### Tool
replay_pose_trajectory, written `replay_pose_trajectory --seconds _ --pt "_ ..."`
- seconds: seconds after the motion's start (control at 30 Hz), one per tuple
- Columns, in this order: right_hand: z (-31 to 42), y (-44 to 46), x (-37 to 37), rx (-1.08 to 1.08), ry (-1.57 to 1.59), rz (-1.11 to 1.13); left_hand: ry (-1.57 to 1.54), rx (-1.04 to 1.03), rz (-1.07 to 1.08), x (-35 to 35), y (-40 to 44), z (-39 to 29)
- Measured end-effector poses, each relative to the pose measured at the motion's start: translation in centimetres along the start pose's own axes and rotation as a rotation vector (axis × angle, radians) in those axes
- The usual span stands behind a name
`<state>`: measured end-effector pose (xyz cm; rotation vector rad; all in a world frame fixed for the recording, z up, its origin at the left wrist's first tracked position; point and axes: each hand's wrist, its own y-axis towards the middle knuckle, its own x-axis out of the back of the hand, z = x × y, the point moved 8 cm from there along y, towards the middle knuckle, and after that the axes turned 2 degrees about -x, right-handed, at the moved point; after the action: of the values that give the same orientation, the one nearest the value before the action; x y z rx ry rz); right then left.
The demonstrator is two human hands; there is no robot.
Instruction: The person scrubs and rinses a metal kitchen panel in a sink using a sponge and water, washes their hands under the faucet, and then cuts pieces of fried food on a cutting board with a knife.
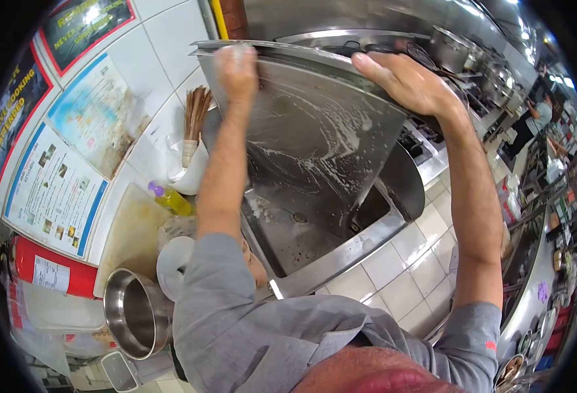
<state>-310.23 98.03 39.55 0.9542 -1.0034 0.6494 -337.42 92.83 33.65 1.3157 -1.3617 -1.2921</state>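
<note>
A large flat metal sheet (308, 118), streaked with suds, stands tilted over a steel sink (288, 245). At its upper left corner is my left hand (237, 69), blurred, its fingers closed on something whitish that I cannot make out, pressed to the sheet. My right hand (409, 82) holds the sheet's upper right edge, thumb on the near side and the other fingers hidden behind. White foam lies in the left part of the sink.
Left of the sink are a yellow-green bottle (174, 201), a bundle of sticks (195, 118) in a white holder and a steel pot (138, 314). Stoves with pots (450, 49) stand at the back right. Another person (534, 121) is far right.
</note>
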Motion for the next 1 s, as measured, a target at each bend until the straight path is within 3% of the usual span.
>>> replay_pose_trajectory --seconds 0.1,0.13,0.2,0.27,0.33,0.47,0.6,0.7,0.83,0.9,0.97,1.0 --pt "-1.6 0.8 -0.2 0.014 0.018 -0.044 -0.089 -0.179 -0.023 -1.5 -2.5 -14.3" --pt "-0.1 -0.2 0.6 -0.052 0.050 0.117 -0.061 -0.220 0.060 -1.8 -2.8 -17.9" --pt "-1.0 0.2 0.1 -0.008 0.100 0.141 -0.084 -0.219 -0.017 -1.9 -3.5 -22.8" --pt "-1.1 -0.6 -0.3 -0.057 0.151 0.218 -0.089 -0.196 0.016 -2.1 -4.6 -25.3" --pt "-1.9 -1.2 0.5 -0.010 0.090 0.045 -0.154 -0.179 -0.025 -1.5 -5.6 -26.3" --pt "-1.7 -3.2 1.3 0.177 0.064 -0.018 -0.130 -0.162 0.036 -1.0 -10.6 -27.5" --pt "-1.6 -4.8 1.8 0.190 0.062 0.057 -0.053 0.115 0.081 0.7 -19.2 -24.5" --pt "-0.4 -7.2 2.4 0.185 0.105 0.005 -0.010 0.332 -0.059 3.4 -23.2 -17.3" --pt "-0.6 -9.5 3.0 0.099 0.141 -0.028 0.013 0.700 -0.255 7.9 -16.5 -6.2" --pt "-0.8 -10.5 3.3 0.096 0.135 -0.054 0.082 0.622 -0.259 9.4 -12.2 -1.1" --pt "-2.0 -11.8 3.8 -0.076 0.046 -0.065 0.063 0.462 -0.204 9.5 -8.3 2.6" --pt "-2.4 -12.2 3.9 -0.093 0.043 -0.090 0.031 0.689 -0.141 9.2 -7.0 3.5"
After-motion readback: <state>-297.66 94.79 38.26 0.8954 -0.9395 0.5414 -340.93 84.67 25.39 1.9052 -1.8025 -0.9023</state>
